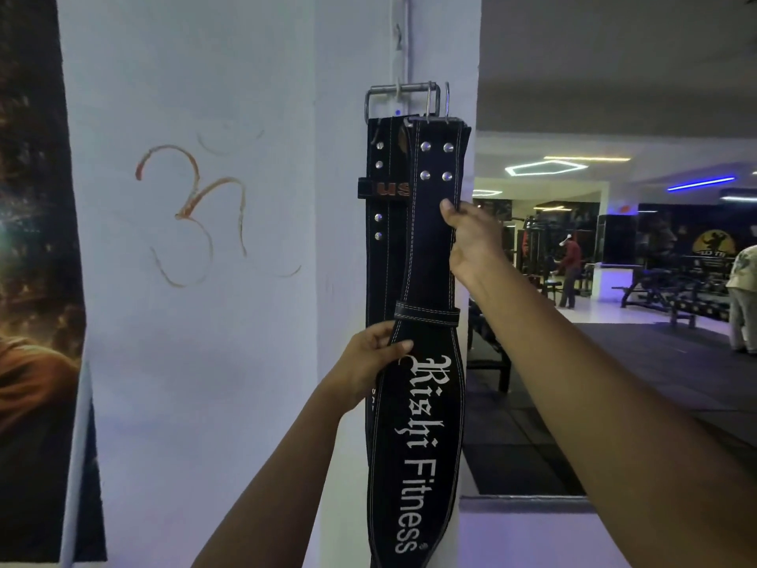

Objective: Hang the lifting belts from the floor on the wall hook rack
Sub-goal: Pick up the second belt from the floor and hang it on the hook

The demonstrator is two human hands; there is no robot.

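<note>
front belt (426, 424) hanging upright against white pillar (340, 239), overlapping rear belt (383, 223). left hand (368, 358) pinching its left edge; right hand (467, 235) gripping right edge higher. buckle (434, 104) seemingly on hook rack (399, 55).

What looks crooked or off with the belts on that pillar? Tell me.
The front belt leans, its buckle raised beside the rear belt buckle rather than clearly on a hook. Both hands hold it: left hand low, right hand near the rivets. Whether it is hooked cannot be told.
</note>
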